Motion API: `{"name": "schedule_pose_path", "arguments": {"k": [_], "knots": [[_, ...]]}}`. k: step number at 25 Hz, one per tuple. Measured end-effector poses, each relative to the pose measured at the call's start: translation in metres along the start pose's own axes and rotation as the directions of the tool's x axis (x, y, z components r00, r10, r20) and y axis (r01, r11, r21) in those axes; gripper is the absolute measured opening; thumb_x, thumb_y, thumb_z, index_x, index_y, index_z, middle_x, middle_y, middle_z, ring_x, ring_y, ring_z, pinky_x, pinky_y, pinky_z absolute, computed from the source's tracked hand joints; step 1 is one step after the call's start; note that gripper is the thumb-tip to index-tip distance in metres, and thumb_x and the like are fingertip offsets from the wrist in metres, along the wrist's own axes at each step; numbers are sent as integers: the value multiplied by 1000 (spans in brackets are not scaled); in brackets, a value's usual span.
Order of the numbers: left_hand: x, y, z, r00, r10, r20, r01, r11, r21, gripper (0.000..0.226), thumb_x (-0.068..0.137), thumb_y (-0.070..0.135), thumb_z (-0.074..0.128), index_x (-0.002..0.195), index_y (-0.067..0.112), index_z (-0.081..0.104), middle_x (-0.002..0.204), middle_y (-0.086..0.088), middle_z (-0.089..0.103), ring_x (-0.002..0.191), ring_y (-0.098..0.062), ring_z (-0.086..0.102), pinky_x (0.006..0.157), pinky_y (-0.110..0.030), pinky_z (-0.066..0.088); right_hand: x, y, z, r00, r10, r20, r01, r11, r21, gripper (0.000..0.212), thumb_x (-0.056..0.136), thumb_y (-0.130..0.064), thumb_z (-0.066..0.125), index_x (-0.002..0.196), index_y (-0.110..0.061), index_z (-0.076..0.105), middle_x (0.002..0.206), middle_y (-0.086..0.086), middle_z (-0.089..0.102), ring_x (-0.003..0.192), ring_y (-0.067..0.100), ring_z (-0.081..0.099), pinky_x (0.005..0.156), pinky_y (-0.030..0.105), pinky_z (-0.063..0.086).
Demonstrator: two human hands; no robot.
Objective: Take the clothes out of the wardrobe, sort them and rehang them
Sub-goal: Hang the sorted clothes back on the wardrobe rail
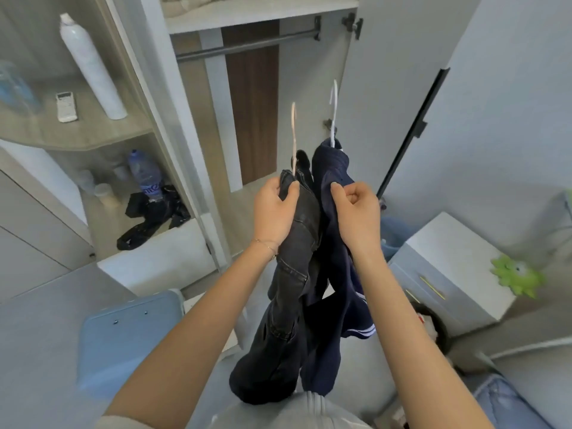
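In front of the open wardrobe I hold up two hung garments. My left hand (274, 209) grips black jeans (289, 292) on a pale pink hanger (293, 134). My right hand (356, 212) pinches a navy garment with white stripes (339, 274) on a white hanger (333, 113). Both hooks point up, below the dark wardrobe rail (247, 46), which carries nothing. The garments' lower ends hang down toward my body.
Open shelves on the left hold a white spray can (89, 63), a remote (66, 106), a water bottle (145, 174) and a black garment (154, 215). The wardrobe door (402, 88) stands open on the right. A blue chair (130, 332) is at lower left, a grey drawer unit (448, 274) at right.
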State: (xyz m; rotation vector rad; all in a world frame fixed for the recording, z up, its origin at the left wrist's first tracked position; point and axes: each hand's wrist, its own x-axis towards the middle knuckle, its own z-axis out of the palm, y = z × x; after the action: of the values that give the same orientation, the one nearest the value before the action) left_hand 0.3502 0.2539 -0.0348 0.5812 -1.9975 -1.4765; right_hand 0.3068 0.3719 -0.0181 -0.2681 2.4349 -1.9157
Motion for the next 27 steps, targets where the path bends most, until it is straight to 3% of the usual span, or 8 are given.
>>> {"name": "schedule_pose_path", "arguments": {"k": [7, 12, 16, 20, 27], "knots": [[119, -38, 54, 986, -33, -162, 30, 999, -22, 33, 96, 16, 56, 66, 19, 44, 64, 3, 45, 60, -6, 42, 55, -11, 34, 147, 19, 24, 991, -40, 124, 41, 999, -9, 23, 95, -22, 58, 77, -12, 47, 58, -6, 40, 45, -1, 38, 49, 8, 36], [198, -45, 78, 961, -75, -267, 66, 997, -40, 35, 96, 14, 55, 64, 23, 43, 61, 7, 43, 52, 3, 43, 53, -9, 34, 237, 24, 47, 983, -51, 178, 54, 998, -12, 29, 94, -22, 59, 70, -16, 42, 57, -7, 37, 47, 1, 35, 51, 10, 36], [253, -55, 90, 930, -99, -354, 105, 994, -4, 37, 96, 14, 56, 63, 20, 41, 59, 6, 39, 52, -3, 37, 51, -11, 33, 304, 28, 73, 964, -70, 255, 79, 997, -22, 32, 94, -24, 58, 69, -17, 40, 58, -6, 38, 52, 5, 35, 50, 10, 36], [305, -83, 104, 898, -129, -421, 154, 988, 25, 26, 96, 17, 56, 71, 12, 51, 64, 2, 49, 59, -7, 42, 52, -11, 34, 368, 43, 105, 928, -79, 364, 96, 995, -31, 30, 94, -25, 57, 70, -16, 41, 61, -5, 40, 56, 7, 37, 52, 10, 36], [370, -127, 107, 771, -158, -617, 258, 963, 75, 30, 97, 19, 55, 69, 14, 45, 63, 3, 44, 58, -9, 37, 52, -18, 31, 447, 51, 161, 813, -138, 566, 169, 986, -3, 29, 94, -24, 57, 72, -13, 41, 64, -3, 41, 58, 7, 37, 55, 10, 37]]}}
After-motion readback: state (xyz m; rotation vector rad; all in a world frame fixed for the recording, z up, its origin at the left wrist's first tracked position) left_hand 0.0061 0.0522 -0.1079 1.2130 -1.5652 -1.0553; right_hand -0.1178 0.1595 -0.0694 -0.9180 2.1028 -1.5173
